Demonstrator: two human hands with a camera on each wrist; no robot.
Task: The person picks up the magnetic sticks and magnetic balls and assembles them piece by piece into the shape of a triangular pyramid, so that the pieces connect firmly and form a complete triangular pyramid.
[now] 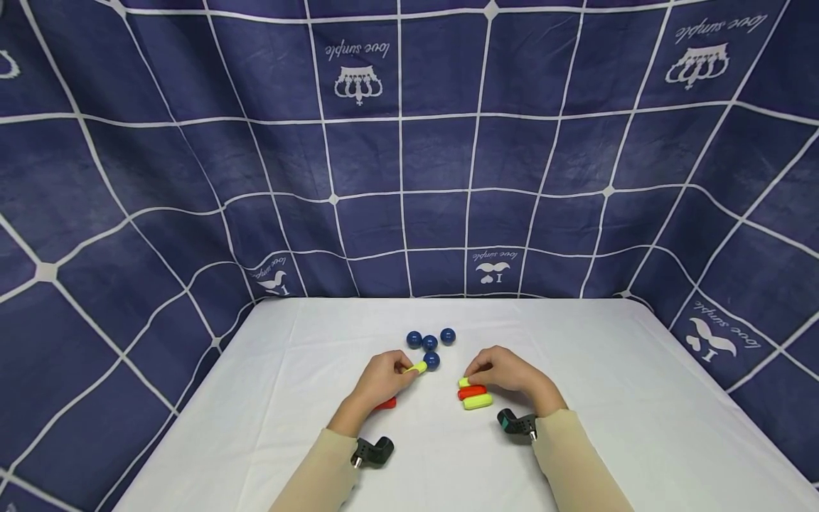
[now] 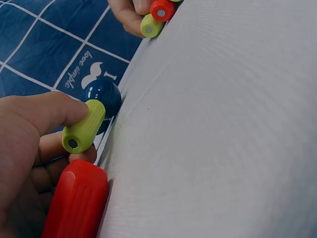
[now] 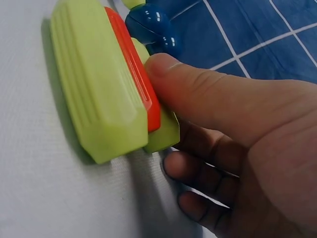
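Blue balls (image 1: pixel 430 343) cluster at the centre of the head view, where our left hand (image 1: pixel 379 380) pinches a yellow-green rod (image 1: pixel 418 368), its end touching the nearest ball (image 1: pixel 432 361). Right of centre, our right hand (image 1: pixel 508 371) pinches the rearmost rod (image 1: pixel 463 382), beside a middle red rod (image 1: pixel 472 392) and a front rod (image 1: pixel 478 402). Left wrist view: we see thumb and fingers closed on the yellow-green rod at centre left, above a lone red rod (image 2: pixel 77 203). Right wrist view: our thumb meets the rearmost rod at upper centre, lower fingers bent.
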